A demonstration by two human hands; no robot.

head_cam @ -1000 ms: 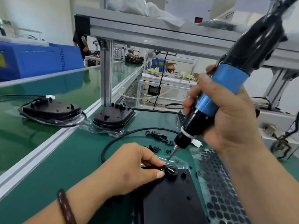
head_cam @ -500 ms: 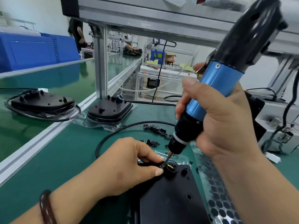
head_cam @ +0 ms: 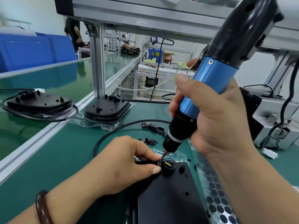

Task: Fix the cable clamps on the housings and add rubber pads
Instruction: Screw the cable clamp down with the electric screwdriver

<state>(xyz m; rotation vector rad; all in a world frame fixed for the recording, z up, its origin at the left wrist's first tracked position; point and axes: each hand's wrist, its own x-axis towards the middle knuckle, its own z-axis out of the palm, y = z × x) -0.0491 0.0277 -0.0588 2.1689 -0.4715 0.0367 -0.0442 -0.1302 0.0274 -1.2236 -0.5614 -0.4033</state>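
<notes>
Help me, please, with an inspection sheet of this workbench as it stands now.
Surface: green mat, in use.
Job's things: black housing under the hands; spare clamps and rubber pad sheet beside it.
Clutter: two more housings behind.
Hands: left hand pinches the clamp at the cable entry; right hand grips the electric screwdriver, bit at the clamp.
Cables: black cable loops behind the left hand.
Surroundings: aluminium frame, blue crate, a person far back.
</notes>
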